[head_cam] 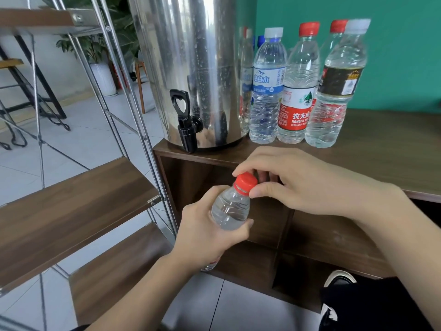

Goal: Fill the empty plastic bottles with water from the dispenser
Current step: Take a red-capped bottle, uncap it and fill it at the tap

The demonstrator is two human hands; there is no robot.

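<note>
Bottles (296,84) stood in a tight row on the worktop (381,144), just right of the steel dispenser (191,68), most likely parked there so that they stayed within reach of the tap (187,125), which hung over the worktop's left edge with free space below for a bottle mouth. Those in the front row looked full or nearly so, and all wore caps.

We held one more bottle (230,209) in the air below and in front of the worktop edge, tilted so its neck pointed up toward the tap. It appeared to have water in it, though how much we could not tell, since our left hand covered the lower body. That tilt and low position suited cap work rather than filling, in our judgement; whether the cap was going on or coming off could not be told.

Our left hand (205,237) wrapped round the bottle's middle, fingers curled close and thumb lying across the front, gripping it firmly. Our right hand (286,180) came in from the right with thumb and forefinger pinching the red cap (245,182), the other fingers loosely bent behind it and touching nothing we could make out.

A metal-framed shelf (71,199) with wooden boards stood to the left.
</note>
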